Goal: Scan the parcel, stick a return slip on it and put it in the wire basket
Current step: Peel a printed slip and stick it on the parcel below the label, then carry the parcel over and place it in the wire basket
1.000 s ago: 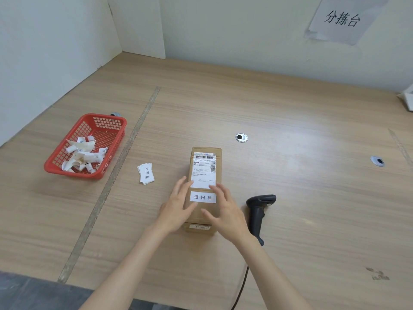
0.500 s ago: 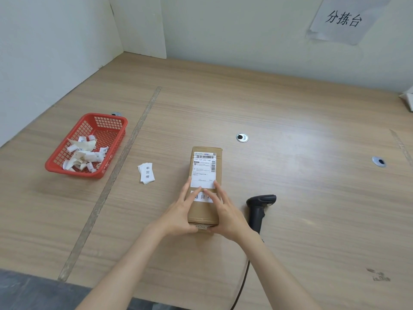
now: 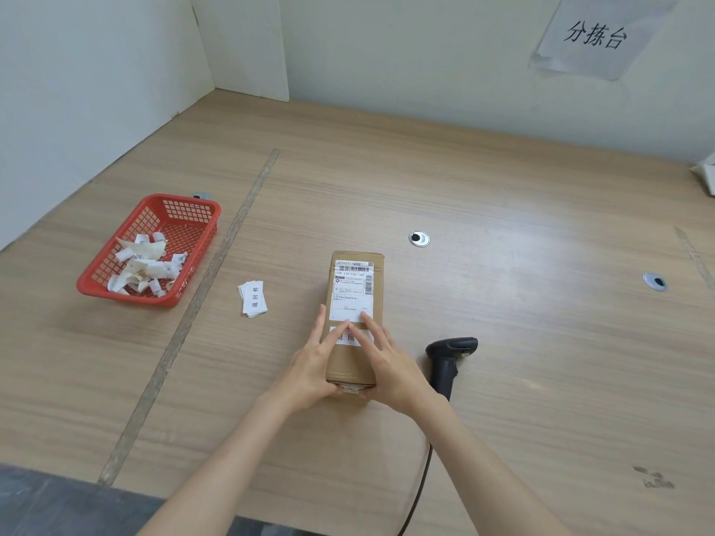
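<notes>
A long brown cardboard parcel [image 3: 354,361] lies flat on the wooden table, with a white shipping label [image 3: 352,290] on its far half. A white return slip [image 3: 350,336] is stuck just below that label. My left hand [image 3: 311,365] and my right hand [image 3: 390,365] clasp the parcel's near end from both sides. Their index fingers lie flat on the slip and meet at its top edge. A black handheld scanner [image 3: 449,357] lies on the table just right of my right hand, its cable running toward me. No wire basket shows.
A red plastic basket [image 3: 193,222] with crumpled paper strips stands at the left. A small stack of return slips [image 3: 253,298] lies between it and the parcel. Two metal cable grommets [image 3: 419,238] are set into the table. A paper sign [image 3: 596,34] hangs on the back wall.
Both hands slid from hovering over the slip to gripping the parcel's near end, fingers pressing the slip. The parcel stays in place.
</notes>
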`<move>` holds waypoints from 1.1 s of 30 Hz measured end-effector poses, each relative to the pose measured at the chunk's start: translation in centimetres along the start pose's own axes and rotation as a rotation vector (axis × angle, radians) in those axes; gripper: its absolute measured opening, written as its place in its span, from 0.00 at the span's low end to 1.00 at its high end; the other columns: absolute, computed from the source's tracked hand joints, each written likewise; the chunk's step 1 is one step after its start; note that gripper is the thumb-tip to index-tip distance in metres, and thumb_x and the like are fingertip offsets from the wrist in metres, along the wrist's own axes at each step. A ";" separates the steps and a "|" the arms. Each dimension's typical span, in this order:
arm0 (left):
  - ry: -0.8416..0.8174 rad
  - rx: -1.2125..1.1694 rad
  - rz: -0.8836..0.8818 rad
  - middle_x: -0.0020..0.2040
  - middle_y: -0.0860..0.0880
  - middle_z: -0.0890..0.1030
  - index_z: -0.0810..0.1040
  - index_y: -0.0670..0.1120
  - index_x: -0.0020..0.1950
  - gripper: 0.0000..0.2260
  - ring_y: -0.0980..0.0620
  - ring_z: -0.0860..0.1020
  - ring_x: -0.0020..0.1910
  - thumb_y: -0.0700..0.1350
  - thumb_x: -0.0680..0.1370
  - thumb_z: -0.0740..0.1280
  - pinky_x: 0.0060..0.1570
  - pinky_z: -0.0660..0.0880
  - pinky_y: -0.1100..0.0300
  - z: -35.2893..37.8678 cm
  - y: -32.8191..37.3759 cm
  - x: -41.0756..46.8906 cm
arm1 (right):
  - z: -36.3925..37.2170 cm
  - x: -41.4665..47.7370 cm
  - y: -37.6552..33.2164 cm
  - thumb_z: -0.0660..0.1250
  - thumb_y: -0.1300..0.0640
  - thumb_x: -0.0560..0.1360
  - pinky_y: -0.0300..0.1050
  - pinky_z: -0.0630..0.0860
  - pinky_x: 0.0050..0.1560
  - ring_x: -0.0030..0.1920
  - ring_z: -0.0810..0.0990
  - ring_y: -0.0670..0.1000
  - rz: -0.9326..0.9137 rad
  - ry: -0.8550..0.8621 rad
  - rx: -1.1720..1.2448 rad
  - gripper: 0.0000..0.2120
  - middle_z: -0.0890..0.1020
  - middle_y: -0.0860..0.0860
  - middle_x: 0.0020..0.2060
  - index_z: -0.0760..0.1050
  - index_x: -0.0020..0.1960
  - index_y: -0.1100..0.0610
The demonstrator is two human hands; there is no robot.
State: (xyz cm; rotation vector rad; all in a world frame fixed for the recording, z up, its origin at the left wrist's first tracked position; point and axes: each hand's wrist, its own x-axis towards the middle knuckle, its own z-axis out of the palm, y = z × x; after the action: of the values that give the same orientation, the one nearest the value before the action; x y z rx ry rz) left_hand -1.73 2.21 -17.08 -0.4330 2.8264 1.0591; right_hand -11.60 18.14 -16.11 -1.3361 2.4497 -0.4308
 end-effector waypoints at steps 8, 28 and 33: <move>0.078 -0.002 0.044 0.76 0.59 0.30 0.49 0.64 0.75 0.52 0.48 0.69 0.71 0.42 0.63 0.78 0.56 0.76 0.53 -2.0 1.5 0.3 | -2.4 0.5 -0.6 0.75 0.53 0.69 0.53 0.74 0.60 0.77 0.53 0.63 -0.025 0.026 0.001 0.51 0.42 0.46 0.79 0.43 0.79 0.45; 0.193 0.023 0.097 0.79 0.53 0.42 0.58 0.61 0.74 0.50 0.49 0.65 0.74 0.45 0.59 0.81 0.64 0.73 0.51 -16.4 11.9 2.2 | -18.6 3.2 -4.1 0.76 0.55 0.67 0.54 0.71 0.67 0.76 0.58 0.55 -0.107 0.121 0.031 0.49 0.47 0.40 0.78 0.50 0.78 0.46; 0.209 0.049 0.132 0.80 0.51 0.43 0.59 0.62 0.74 0.49 0.48 0.64 0.74 0.44 0.60 0.80 0.64 0.71 0.54 -18.8 14.8 1.7 | -21.9 2.7 -4.6 0.77 0.56 0.65 0.57 0.73 0.64 0.75 0.60 0.56 -0.114 0.150 0.019 0.51 0.49 0.41 0.78 0.50 0.78 0.46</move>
State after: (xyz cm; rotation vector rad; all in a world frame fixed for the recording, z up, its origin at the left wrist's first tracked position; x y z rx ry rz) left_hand -7.50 0.15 6.09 -0.3771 3.0962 1.0199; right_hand -18.60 15.86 5.21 -1.4907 2.4882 -0.6008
